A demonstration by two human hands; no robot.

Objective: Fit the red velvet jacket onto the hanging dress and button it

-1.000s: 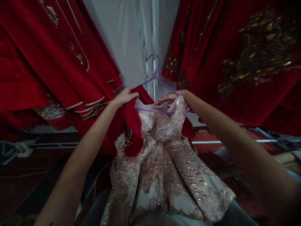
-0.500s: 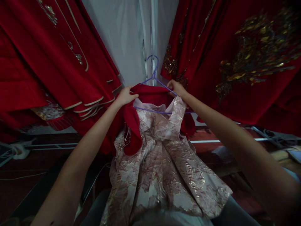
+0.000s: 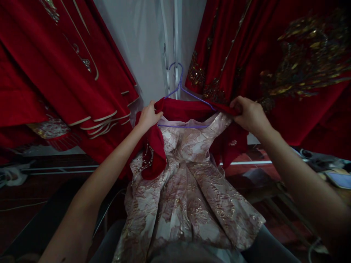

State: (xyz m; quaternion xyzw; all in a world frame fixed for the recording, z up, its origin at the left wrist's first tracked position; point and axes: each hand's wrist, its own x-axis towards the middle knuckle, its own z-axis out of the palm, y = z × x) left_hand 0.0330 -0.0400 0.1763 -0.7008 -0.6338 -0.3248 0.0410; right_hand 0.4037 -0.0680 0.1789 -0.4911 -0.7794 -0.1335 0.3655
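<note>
A pale pink and gold brocade dress (image 3: pixel 178 197) spreads over my lap, its neckline on a purple hanger (image 3: pixel 181 82). Behind its neck and shoulders lies a red shawl-like cloth (image 3: pixel 186 109); one end with strung beads drapes over the dress front at left. My left hand (image 3: pixel 150 116) is closed on the cloth at the left shoulder. At the right shoulder my right hand (image 3: pixel 248 112) pinches the cloth's upper edge and holds it stretched outward, just past the dress strap. The hanger's hook stands up against a white upright.
Red garments with pale edging (image 3: pixel 90 91) hang on the left. More red garments with gold embroidery (image 3: pixel 301 69) hang on the right. A white rail (image 3: pixel 63 170) runs low at left, and a phone-like flat object (image 3: pixel 340 179) lies at far right.
My right hand has moved outward to the right from beside the hanger, drawing the red cloth taut across the right shoulder. My left hand stays at the left shoulder.
</note>
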